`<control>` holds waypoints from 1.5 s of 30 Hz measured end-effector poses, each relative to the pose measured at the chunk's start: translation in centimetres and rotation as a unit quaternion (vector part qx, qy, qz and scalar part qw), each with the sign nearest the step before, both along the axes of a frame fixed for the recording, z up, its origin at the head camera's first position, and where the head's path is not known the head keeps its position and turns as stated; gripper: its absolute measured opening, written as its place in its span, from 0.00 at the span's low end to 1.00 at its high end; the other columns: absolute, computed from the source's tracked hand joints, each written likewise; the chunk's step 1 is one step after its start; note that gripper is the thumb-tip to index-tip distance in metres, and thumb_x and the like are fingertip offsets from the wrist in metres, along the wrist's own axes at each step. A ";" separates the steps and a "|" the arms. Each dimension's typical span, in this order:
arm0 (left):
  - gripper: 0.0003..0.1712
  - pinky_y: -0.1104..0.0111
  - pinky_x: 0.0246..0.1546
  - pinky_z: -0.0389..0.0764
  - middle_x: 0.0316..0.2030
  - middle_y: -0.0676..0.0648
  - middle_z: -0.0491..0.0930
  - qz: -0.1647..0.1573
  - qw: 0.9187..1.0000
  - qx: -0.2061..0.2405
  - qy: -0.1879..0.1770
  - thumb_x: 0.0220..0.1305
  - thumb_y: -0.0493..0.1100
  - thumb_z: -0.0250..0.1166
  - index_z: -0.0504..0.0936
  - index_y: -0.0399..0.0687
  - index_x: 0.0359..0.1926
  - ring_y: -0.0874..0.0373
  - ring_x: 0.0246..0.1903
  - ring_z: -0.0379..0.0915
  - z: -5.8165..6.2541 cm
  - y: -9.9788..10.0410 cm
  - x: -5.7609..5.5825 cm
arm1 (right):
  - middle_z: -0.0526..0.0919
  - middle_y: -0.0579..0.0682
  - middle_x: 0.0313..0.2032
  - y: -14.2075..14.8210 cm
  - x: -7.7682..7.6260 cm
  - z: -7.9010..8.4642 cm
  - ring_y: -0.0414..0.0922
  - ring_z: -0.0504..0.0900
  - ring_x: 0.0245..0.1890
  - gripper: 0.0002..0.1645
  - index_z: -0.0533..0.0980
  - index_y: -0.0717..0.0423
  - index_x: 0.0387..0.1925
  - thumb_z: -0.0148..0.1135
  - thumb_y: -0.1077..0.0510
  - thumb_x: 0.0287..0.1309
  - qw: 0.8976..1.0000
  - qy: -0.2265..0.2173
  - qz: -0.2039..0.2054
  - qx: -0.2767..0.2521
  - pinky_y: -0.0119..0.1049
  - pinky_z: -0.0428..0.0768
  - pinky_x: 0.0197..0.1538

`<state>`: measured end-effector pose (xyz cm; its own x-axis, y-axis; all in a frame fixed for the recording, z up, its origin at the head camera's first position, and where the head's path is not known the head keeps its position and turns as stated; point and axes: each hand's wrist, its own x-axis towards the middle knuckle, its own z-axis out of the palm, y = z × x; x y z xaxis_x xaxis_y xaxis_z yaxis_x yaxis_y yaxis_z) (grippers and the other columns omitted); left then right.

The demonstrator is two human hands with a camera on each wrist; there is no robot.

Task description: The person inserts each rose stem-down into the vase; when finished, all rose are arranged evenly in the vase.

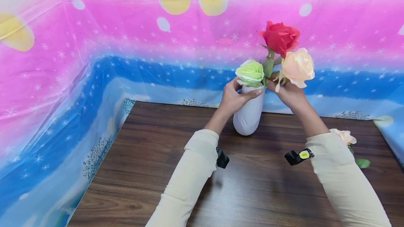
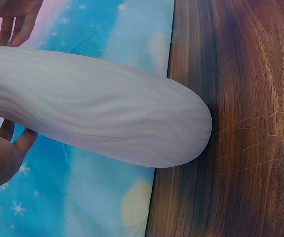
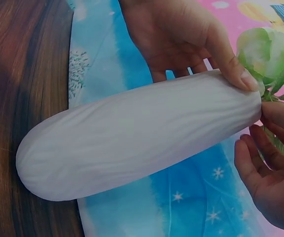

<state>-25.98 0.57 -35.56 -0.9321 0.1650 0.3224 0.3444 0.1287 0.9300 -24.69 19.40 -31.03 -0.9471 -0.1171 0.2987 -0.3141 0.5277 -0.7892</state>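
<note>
A white vase with a rippled surface (image 1: 247, 115) stands upright on the table. My left hand (image 1: 233, 98) grips it near the top, thumb across the front just below the rim. A green rose (image 1: 250, 73) sits low in its mouth. To the right rise a red rose (image 1: 280, 38) and, lower, a peach rose (image 1: 298, 67). At the rim, my right hand (image 1: 288, 94) is partly hidden behind the peach bloom. In the right wrist view its curled fingers (image 3: 260, 148) pinch at the stems beside the mouth; I cannot tell which rose's stem they hold.
Another pale peach rose (image 1: 344, 136) with green leaves lies on the dark wooden table (image 1: 157, 150) by my right sleeve. A pink and blue printed cloth (image 1: 126, 66) hangs behind the table and along its left side.
</note>
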 end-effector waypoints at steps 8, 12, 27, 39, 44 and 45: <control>0.33 0.65 0.57 0.83 0.59 0.47 0.83 -0.002 1.000 0.008 0.000 0.58 0.46 0.77 0.77 0.48 0.63 0.55 0.59 0.81 -0.2 0.0 0.0 | 0.81 0.26 0.35 0.6 0.4 -0.7 0.29 0.80 0.38 0.14 0.77 0.40 0.43 0.63 0.64 0.65 0.993 0.016 0.041 -0.108 0.19 0.79 0.44; 0.32 0.65 0.57 0.83 0.59 0.47 0.83 -0.002 1.000 0.007 0.000 0.58 0.46 0.77 0.78 0.49 0.63 0.55 0.59 0.81 -0.2 -0.1 0.0 | 0.83 0.33 0.38 1.1 0.8 -1.0 0.30 0.83 0.40 0.22 0.76 0.39 0.46 0.65 0.70 0.62 0.982 0.033 0.074 -0.173 0.19 0.82 0.44; 0.32 0.66 0.56 0.83 0.58 0.48 0.83 -0.002 1.000 -0.001 -0.005 0.58 0.48 0.77 0.78 0.52 0.62 0.56 0.59 0.81 -0.2 -0.3 0.0 | 0.86 0.24 0.38 4.5 3.9 -2.6 0.24 0.86 0.39 0.12 0.82 0.45 0.49 0.63 0.62 0.68 0.995 0.004 0.025 -0.093 0.16 0.81 0.45; 0.32 0.67 0.56 0.83 0.59 0.48 0.82 -0.005 1.000 -0.005 -0.002 0.58 0.48 0.77 0.77 0.52 0.63 0.57 0.59 0.80 0.1 -0.4 0.2 | 0.82 0.19 0.41 10.0 6.5 -5.8 0.23 0.81 0.40 0.12 0.82 0.46 0.52 0.63 0.58 0.69 0.999 -0.027 -0.019 -0.005 0.17 0.77 0.40; 0.32 0.68 0.54 0.83 0.59 0.48 0.83 -0.003 1.000 -0.003 0.000 0.58 0.47 0.77 0.77 0.52 0.63 0.57 0.58 0.81 0.2 -0.2 0.4 | 0.80 0.16 0.40 13.1 7.9 -7.7 0.17 0.79 0.40 0.11 0.80 0.39 0.51 0.62 0.55 0.70 0.996 -0.064 -0.053 -0.014 0.14 0.76 0.40; 0.32 0.68 0.54 0.83 0.59 0.48 0.83 -0.002 1.000 -0.003 0.001 0.58 0.47 0.77 0.77 0.51 0.63 0.56 0.58 0.81 0.2 -0.2 0.4 | 0.80 0.16 0.40 13.7 8.1 -8.2 0.17 0.79 0.40 0.11 0.80 0.38 0.50 0.62 0.55 0.71 0.996 -0.070 -0.059 -0.019 0.13 0.76 0.40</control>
<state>-25.58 0.35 -35.39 -0.9310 0.1700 0.3231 0.3466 0.1331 0.9285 -16.61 33.13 -39.20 -0.9864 0.0065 0.1641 -0.1365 0.5229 -0.8414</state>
